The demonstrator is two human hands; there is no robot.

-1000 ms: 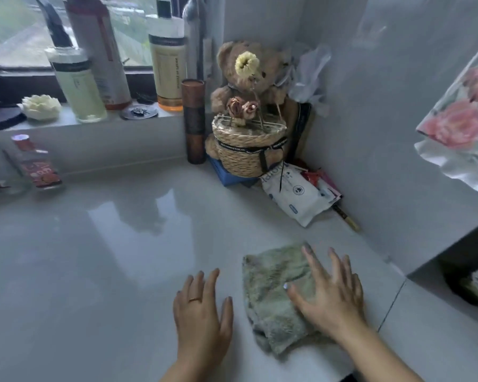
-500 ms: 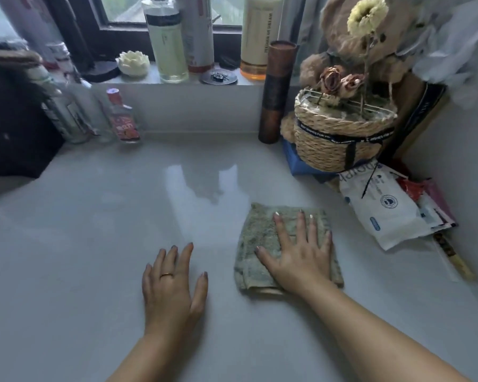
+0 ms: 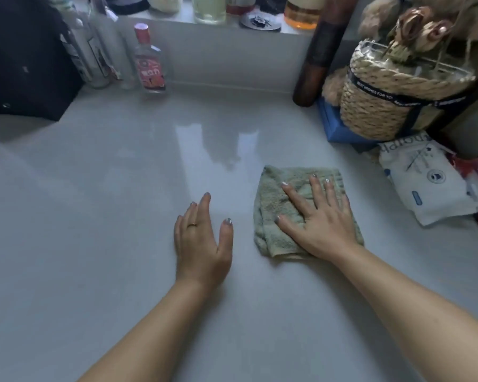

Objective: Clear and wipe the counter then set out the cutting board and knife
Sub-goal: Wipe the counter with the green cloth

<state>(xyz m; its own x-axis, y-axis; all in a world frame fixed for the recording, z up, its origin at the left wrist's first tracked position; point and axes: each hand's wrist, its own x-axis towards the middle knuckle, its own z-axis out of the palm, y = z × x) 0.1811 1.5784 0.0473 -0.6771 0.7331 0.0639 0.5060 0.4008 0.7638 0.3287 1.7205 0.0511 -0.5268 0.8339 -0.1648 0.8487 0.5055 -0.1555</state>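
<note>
We see a right hand [image 3: 320, 221] pressed flat on a green cloth [image 3: 271, 205], right of the middle of the counter [image 3: 108, 216].
Its fingers [image 3: 316, 188] are straight and spread over the folded cloth; the left hand [image 3: 202, 244] lies flat on the bare counter just beside the cloth, fingers straight, a ring on one. We find a woven basket [image 3: 392, 100] and a white packet [image 3: 431, 186] in the far right corner, a red-labelled bottle [image 3: 148, 62] at the far edge.

The left hand [image 3: 202, 244] wears a thin gold ring [image 3: 192, 224]. Its nails, and those of the right hand [image 3: 323, 221], have pale grey, shiny polish.
</note>
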